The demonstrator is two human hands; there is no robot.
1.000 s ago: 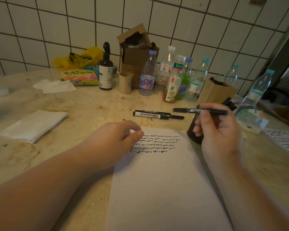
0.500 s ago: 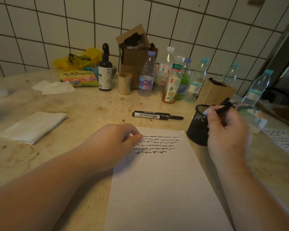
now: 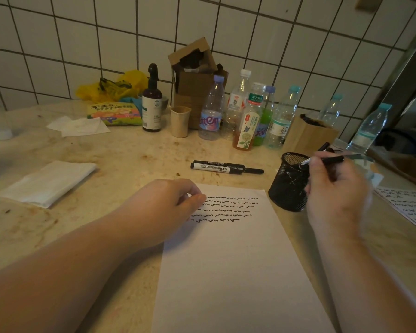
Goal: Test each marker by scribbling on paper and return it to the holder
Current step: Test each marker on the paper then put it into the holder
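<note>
A white sheet of paper (image 3: 235, 265) lies in front of me with several rows of black scribbles near its top. My left hand (image 3: 168, 207) rests curled on the sheet's top left corner and holds nothing. My right hand (image 3: 334, 195) grips a thin black marker (image 3: 332, 160), held nearly level with its tip over the rim of the black mesh holder (image 3: 287, 186), which stands right of the paper. Two black markers (image 3: 226, 167) lie side by side on the counter beyond the sheet.
Several plastic bottles (image 3: 250, 116), a paper cup (image 3: 179, 121), a dark spray bottle (image 3: 151, 104) and cardboard boxes (image 3: 195, 85) line the tiled wall. Folded tissues (image 3: 46, 181) lie at left. Another scribbled sheet (image 3: 411, 207) lies at right.
My right hand has carried the marker rightward to the mesh holder and then tilted its tip over the rim. My left hand has stayed on the paper.
</note>
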